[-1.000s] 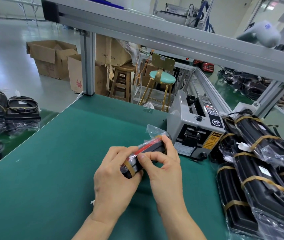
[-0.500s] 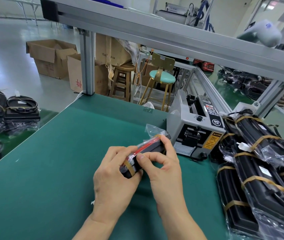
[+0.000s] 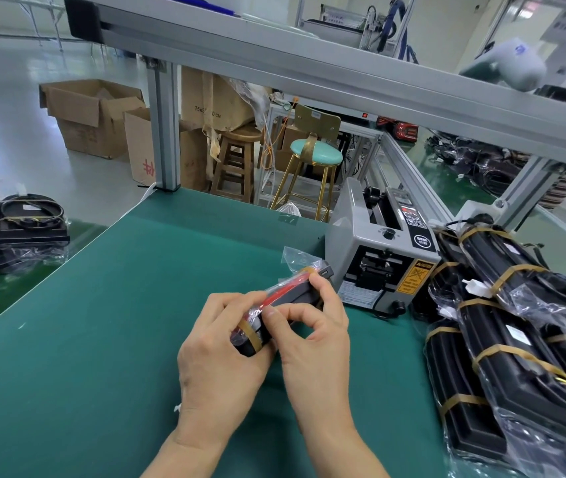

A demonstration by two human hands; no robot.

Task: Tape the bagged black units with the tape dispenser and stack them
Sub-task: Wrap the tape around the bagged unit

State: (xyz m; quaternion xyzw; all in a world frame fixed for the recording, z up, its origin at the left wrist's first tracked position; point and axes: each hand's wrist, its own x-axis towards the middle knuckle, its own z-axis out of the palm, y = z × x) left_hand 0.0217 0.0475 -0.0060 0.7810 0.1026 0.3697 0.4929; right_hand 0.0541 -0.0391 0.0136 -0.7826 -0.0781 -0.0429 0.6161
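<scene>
On the green bench mat [image 3: 109,322], little has changed since a second ago. The left hand [image 3: 219,353] still grips the bagged black unit [image 3: 285,298] at its taped near end, while the right hand [image 3: 312,343] pinches it beside it, thumb pressing the tape band; tape dispenser [image 3: 383,260] and taped stack [image 3: 516,336] unmoved at right.

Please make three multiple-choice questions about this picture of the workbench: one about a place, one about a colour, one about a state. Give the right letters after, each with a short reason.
1. Where is the tape dispenser relative to the bagged unit in the hands?
A. beyond it, to the right
B. left of it
C. under it

2. What colour is the work mat?
A. grey
B. green
C. blue

3. What is the state of the left hand?
A. flat on the mat
B. gripping the bagged unit
C. out of view

Answers: 1 A, the dispenser stands further back and right; 2 B, the mat is green; 3 B, its fingers curl round the unit, as do those of the right hand.
</scene>
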